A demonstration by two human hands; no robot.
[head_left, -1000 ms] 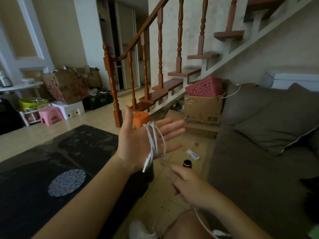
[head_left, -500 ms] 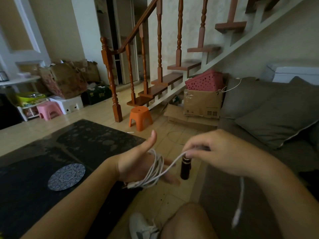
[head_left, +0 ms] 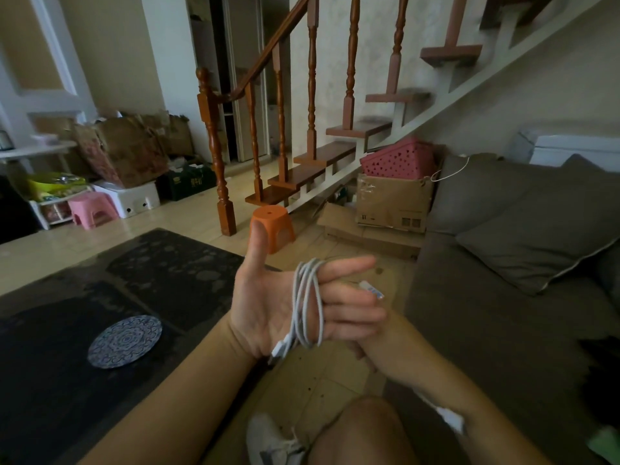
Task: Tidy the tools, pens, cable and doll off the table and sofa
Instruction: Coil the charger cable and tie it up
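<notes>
My left hand (head_left: 268, 303) is held up palm toward me, thumb raised and fingers straight. A white cable (head_left: 303, 297) is wound in several loops around those fingers, with one plug hanging by the wrist. My right hand (head_left: 364, 352) is tucked behind the left hand, and its fingers are hidden. The cable's loose end (head_left: 449, 419) dangles under my right forearm. A dark furry thing (head_left: 600, 374) lies at the sofa's right edge, too cut off to identify.
A black table (head_left: 100, 380) with a round patterned coaster (head_left: 124, 341) lies to the left and the grey sofa (head_left: 503, 330) with a cushion (head_left: 536, 236) to the right. An orange stool (head_left: 275, 226), cardboard box (head_left: 392, 203) and pink basket (head_left: 399, 161) stand by the stairs.
My left hand has turned palm-up and risen again. My right hand has dropped from in front and passed behind the left hand, carrying the cable round for another loop.
</notes>
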